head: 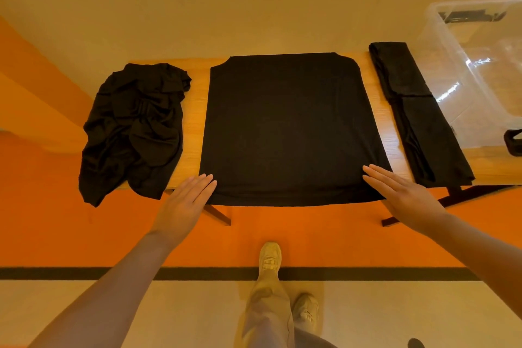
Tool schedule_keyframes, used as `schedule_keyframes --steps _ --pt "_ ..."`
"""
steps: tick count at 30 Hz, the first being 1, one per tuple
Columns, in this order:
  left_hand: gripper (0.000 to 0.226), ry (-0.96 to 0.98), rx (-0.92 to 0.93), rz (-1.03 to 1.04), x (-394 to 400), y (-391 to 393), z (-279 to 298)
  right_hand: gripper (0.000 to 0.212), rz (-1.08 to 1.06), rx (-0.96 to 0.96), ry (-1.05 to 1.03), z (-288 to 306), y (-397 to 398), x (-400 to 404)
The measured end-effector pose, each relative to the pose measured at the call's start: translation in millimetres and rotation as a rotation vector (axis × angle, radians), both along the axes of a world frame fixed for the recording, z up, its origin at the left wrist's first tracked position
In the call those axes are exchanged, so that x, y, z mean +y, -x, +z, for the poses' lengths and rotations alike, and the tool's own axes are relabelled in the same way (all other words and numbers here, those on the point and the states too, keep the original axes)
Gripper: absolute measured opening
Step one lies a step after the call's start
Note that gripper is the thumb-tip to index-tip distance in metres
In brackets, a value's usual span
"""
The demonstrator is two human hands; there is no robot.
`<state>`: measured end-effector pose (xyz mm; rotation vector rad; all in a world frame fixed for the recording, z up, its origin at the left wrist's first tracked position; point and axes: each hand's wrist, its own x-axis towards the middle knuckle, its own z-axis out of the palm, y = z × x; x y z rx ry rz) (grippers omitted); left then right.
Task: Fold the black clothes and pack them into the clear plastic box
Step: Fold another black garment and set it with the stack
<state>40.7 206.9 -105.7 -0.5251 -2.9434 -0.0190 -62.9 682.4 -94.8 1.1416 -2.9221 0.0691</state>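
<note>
At the near edge of the wooden worktop [195, 110], the flat-spread black cotton shirt [291, 127] is being pressed at its lower corners by the open left hand [186, 200] and open right hand [404, 195], and should be smoothed evenly before being folded.

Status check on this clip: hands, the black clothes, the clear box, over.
Left hand and right hand flat, open, on near corners of spread garment. Crumpled pile left; folded pieces beside clear box. Nothing in the way.
</note>
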Motion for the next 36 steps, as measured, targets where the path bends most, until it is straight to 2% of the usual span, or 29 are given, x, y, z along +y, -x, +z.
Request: schedule_keyframes --steps 3,6,10,14,19,24,25,27,31,35,36 --pt "0.060 -0.045 0.009 -0.049 -4 -3 9 0.063 0.020 0.004 0.022 8 -4 9" --pt "0.048 -0.080 0.030 -0.052 -4 -5 21 0.058 0.026 0.001 0.038 12 -8 21" --pt "0.041 -0.132 0.040 0.005 -2 -6 32 0.054 0.000 -0.025 0.109 20 -11 32" --pt "0.021 -0.255 0.031 0.112 3 -8 42 0.042 -0.027 -0.006 0.173 31 -12 30" --pt "0.028 -0.512 -0.112 0.256 9 -11 47 0.039 -0.051 -0.009 0.208 32 -8 34" --pt "0.030 -0.747 -0.148 0.387 12 -12 52 0.039 -0.069 -0.031 0.225 33 -5 39" --pt "0.031 -0.730 -0.157 0.364 10 -12 53 0.039 -0.072 -0.032 0.227 33 -5 39" --pt "0.029 -0.574 -0.129 0.276 7 -11 54 0.039 -0.075 -0.042 0.232 34 -5 41" --pt "0.022 -0.296 0.054 0.157 6 -8 55 0.038 -0.071 -0.054 0.246 34 -7 44" --pt "0.024 -0.103 0.153 0.056 3 -6 59 0.038 -0.099 -0.056 0.258 37 -9 47" --pt "0.018 -0.090 0.160 0.046 1 -5 60 0.037 -0.101 -0.054 0.261 38 -9 47"
